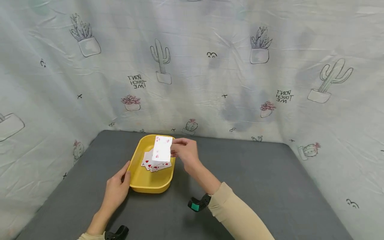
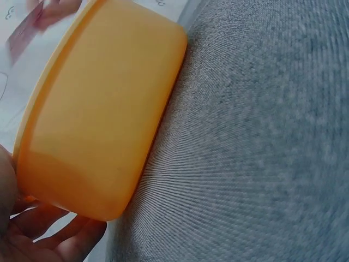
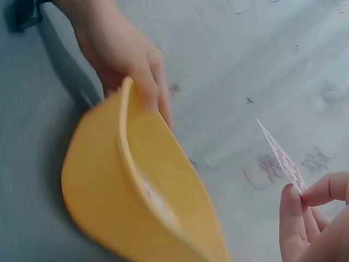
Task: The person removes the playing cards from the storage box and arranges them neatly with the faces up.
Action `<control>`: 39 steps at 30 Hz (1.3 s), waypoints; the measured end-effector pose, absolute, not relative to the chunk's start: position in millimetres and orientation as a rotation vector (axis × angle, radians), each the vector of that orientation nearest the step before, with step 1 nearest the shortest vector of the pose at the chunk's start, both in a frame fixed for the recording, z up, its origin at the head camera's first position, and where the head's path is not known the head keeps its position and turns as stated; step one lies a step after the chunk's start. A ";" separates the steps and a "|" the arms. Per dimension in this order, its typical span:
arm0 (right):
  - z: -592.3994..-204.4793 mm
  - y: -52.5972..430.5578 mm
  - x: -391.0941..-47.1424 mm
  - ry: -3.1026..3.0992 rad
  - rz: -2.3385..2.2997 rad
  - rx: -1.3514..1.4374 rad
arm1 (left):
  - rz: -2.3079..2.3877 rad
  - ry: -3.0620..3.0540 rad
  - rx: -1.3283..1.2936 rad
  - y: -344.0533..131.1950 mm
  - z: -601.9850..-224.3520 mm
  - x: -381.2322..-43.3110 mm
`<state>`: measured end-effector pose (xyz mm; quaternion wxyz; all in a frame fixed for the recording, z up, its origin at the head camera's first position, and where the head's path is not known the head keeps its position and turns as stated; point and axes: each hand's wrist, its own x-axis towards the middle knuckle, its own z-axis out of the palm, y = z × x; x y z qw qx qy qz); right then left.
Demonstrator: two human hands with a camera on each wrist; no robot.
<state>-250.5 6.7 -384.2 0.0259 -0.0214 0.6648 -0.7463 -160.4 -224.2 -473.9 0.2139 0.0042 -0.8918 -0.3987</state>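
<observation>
A yellow plastic tub (image 1: 149, 188) sits on the grey table, with several playing cards (image 1: 149, 161) in a loose pile inside it, red pips showing. My left hand (image 1: 117, 188) grips the tub's left side; in the right wrist view that hand (image 3: 128, 54) has its thumb over the rim, and in the left wrist view its fingers lie against the outer wall. Above the pile, my right hand (image 1: 186, 151) pinches one playing card (image 1: 162, 149) between thumb and fingers. The right wrist view shows this card (image 3: 282, 155) almost edge-on, raised above the rim.
The dark grey tabletop (image 1: 255, 186) extends to both sides of the tub. Behind it hangs a pale curtain (image 1: 192, 80) printed with potted cacti, reaching down to the table's back edge. Both wrists wear black bands, the right band (image 1: 199, 202) with a green patch.
</observation>
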 end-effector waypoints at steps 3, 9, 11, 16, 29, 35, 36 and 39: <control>-391.7 37.2 -261.5 2.130 -2.327 -0.054 | -1.116 -2.471 0.016 -223.5 -472.3 -161.3; -404.6 76.4 -267.3 2.112 -2.204 0.212 | -1.121 -2.483 0.028 -223.2 -469.7 -162.5; -415.5 83.0 -268.1 2.087 -2.149 0.256 | -1.120 -2.487 0.024 -223.0 -469.8 -162.3; -439.9 90.1 -269.0 2.157 -2.040 0.236 | -1.107 -2.492 0.033 -223.6 -469.9 -161.9; -463.8 92.9 -273.0 2.362 -1.966 0.194 | -1.145 -2.492 0.029 -222.5 -470.2 -164.2; -464.2 94.1 -271.2 2.330 -1.994 0.197 | -1.142 -2.493 0.024 -222.6 -471.1 -164.1; -463.8 93.9 -270.5 2.326 -1.999 0.198 | -1.141 -2.493 0.023 -222.9 -471.1 -163.8; -463.1 93.1 -268.7 2.323 -2.007 0.210 | -1.132 -2.494 0.019 -223.5 -470.6 -162.7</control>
